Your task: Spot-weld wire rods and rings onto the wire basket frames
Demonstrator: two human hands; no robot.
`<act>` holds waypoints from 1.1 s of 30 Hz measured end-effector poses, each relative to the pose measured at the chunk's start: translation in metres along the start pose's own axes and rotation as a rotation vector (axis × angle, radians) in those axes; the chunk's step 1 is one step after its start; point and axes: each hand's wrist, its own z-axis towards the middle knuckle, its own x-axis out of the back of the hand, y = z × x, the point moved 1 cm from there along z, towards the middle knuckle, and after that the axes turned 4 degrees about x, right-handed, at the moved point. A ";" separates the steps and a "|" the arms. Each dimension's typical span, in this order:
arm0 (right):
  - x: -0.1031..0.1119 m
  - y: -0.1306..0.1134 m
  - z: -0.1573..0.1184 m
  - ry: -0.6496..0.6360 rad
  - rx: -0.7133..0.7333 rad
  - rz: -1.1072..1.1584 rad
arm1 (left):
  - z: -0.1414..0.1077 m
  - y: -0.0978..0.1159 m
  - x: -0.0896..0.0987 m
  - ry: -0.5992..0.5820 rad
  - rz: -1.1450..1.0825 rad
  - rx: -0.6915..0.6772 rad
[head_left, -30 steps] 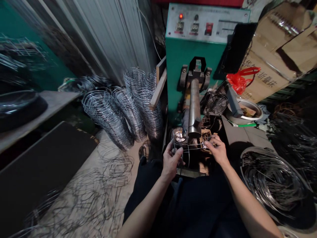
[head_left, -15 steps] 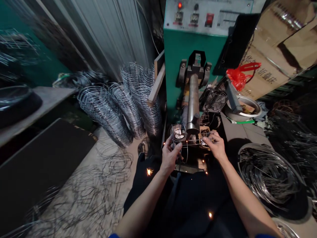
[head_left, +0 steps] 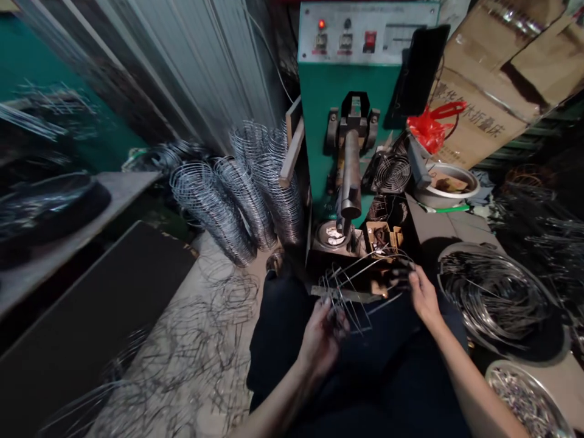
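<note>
1. Lighting is dim and uneven, with deep shadow at right.
2. A red indicator lamp [head_left: 322, 24] glows.
3. Glare streaks the cardboard carton [head_left: 483, 112].
4. The right hand [head_left: 423, 295] has blurred fingers; edges look stretched.

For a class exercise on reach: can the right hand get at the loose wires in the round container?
Probably yes: the right hand is near the loose wires, which lie uncovered with no visible barrier between, though it may be occupied with the wire frame.
</note>
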 end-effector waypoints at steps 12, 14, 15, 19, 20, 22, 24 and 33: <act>-0.057 -0.055 -0.001 -0.673 -0.054 -0.319 | 0.050 0.065 0.016 -0.090 1.516 -0.646; -0.057 -0.050 -0.007 -0.560 0.001 -0.390 | 0.068 0.055 0.011 -0.032 1.551 -0.769; -0.054 -0.046 -0.011 -0.510 0.032 -0.423 | 0.073 0.049 0.012 -0.012 1.545 -0.796; -0.047 -0.029 -0.021 -0.438 0.122 -0.602 | 0.084 0.036 0.021 -0.007 1.560 -0.879; -0.047 -0.027 -0.020 -0.438 0.127 -0.648 | 0.085 0.036 0.021 -0.011 1.568 -0.894; -0.050 -0.026 -0.016 -0.437 0.119 -0.718 | 0.089 0.039 0.018 -0.020 1.587 -0.923; -0.054 -0.030 -0.008 -0.443 0.113 -0.766 | 0.092 0.047 0.011 -0.026 1.608 -0.954; -0.058 -0.068 0.035 -0.446 0.146 -0.867 | 0.100 0.090 -0.017 -0.050 1.667 -1.056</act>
